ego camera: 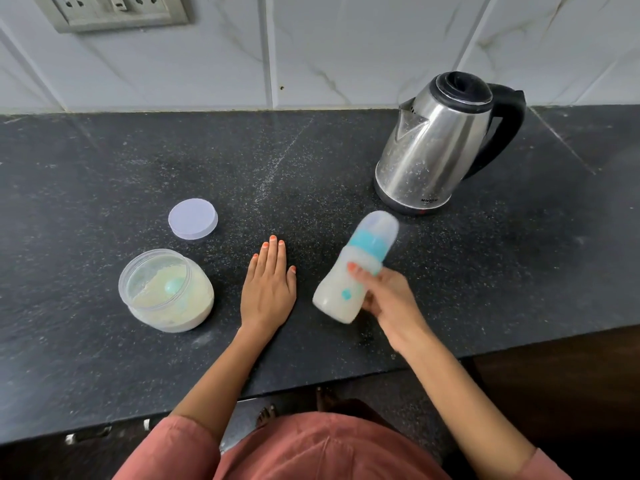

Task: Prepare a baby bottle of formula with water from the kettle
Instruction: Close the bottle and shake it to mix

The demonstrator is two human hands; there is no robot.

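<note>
Right hand (388, 299): fingers and thumb curled round the lower body of the baby bottle (358, 261), which it holds above the counter (104, 161), tilted with its top pointing up and away to the right. The bottle is blurred. Its body shows a milky white fill; a teal collar (369, 244) sits at the neck, under a clear cap (380, 223). A small teal mark on the lower body is too blurred to read.

Left hand (268, 289): palm down on the counter, fingers straight and close together, holding nothing. It lies between the bottle and the jar (166, 289).

The jar, clear plastic and uncapped, stands on the counter to the left of the left hand. It holds pale formula powder, with a teal scoop (174, 285) resting in the powder. Its round, pale lid (193, 219) lies flat on the counter just behind the jar, apart from it.

The kettle (440, 147), steel with a black lid, handle and base, stands upright at the rear right of the counter, beyond the bottle, with its spout toward the left. Small white lettering near its base is too small to read.

Behind the counter rises a white marble-pattern tile wall (346, 46); a socket plate (114, 10) is set in it at the upper left.
</note>
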